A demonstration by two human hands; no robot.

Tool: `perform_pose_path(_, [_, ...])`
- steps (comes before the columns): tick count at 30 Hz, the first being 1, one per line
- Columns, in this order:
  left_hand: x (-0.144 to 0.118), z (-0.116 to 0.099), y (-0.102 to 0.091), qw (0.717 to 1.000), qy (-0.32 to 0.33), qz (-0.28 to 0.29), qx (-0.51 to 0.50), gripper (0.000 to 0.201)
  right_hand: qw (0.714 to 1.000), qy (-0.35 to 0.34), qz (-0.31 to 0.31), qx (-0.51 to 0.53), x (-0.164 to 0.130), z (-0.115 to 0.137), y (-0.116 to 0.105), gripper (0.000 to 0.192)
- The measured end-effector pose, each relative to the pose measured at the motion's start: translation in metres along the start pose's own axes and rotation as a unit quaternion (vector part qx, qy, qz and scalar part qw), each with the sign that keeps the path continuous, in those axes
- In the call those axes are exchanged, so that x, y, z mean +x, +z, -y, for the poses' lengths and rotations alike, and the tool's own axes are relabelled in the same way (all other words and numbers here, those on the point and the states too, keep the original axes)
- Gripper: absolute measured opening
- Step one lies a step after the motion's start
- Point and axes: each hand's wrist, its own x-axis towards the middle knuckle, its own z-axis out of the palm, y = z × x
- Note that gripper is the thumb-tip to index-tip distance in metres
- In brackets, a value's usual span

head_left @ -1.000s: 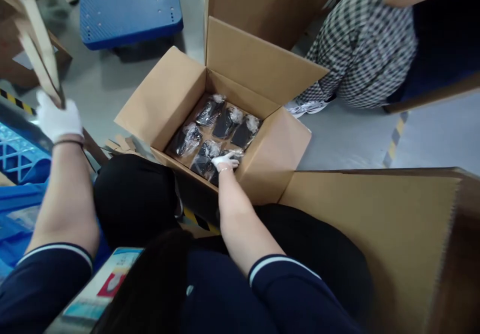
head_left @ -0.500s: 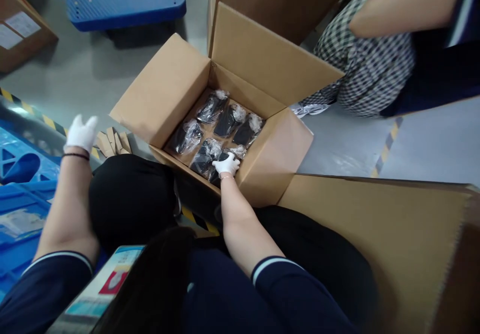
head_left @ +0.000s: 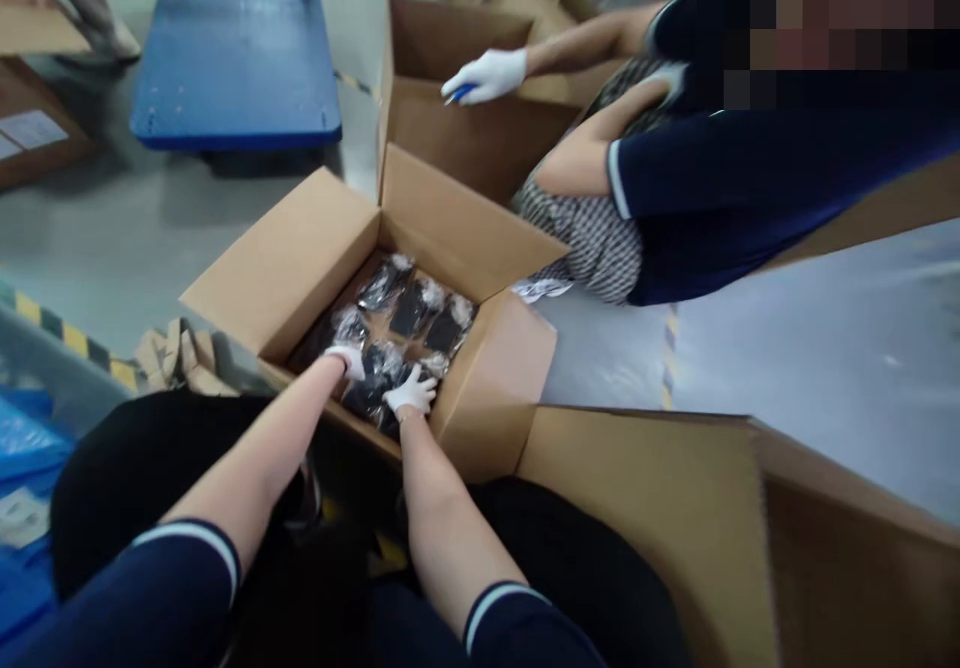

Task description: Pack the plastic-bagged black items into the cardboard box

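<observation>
Two hands, left [head_left: 346, 360] and right [head_left: 411, 393], rest open on soft, slippery bags [head_left: 409, 308] in the box [head_left: 300, 258]; pinching the loose plastic looks easiest.

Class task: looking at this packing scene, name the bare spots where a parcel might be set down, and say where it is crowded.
Bare grey floor lies right of the open carton, beside the co-worker. More floor lies between that carton and the blue cart. Inside the carton it is crowded: bagged black items cover the bottom, with the left hand and right hand on them.
</observation>
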Motion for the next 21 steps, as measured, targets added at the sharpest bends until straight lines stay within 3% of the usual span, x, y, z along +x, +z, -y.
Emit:
perform_pose_path(3, [0.020, -0.007, 0.054, 0.997, -0.055, -0.049, -0.022, 0.073, 1.000, -0.018, -0.013, 0.012, 0.013, -0.004, 0.002, 0.112])
perform_pose_path(6, [0.039, -0.010, 0.081, 0.991, -0.089, -0.095, -0.032, 0.092, 0.999, -0.025, -0.034, 0.014, 0.022, -0.007, 0.005, 0.113])
perform_pose_path(14, [0.081, -0.004, 0.097, 0.989, -0.101, -0.107, -0.029, 0.089, 1.000, 0.009, -0.009, 0.006, 0.041, -0.003, 0.017, 0.131])
perform_pose_path(21, [0.086, -0.001, 0.100, 0.989, -0.101, -0.108, -0.022, 0.091, 1.000, 0.004, -0.003, 0.007, 0.036, 0.001, 0.008, 0.133])
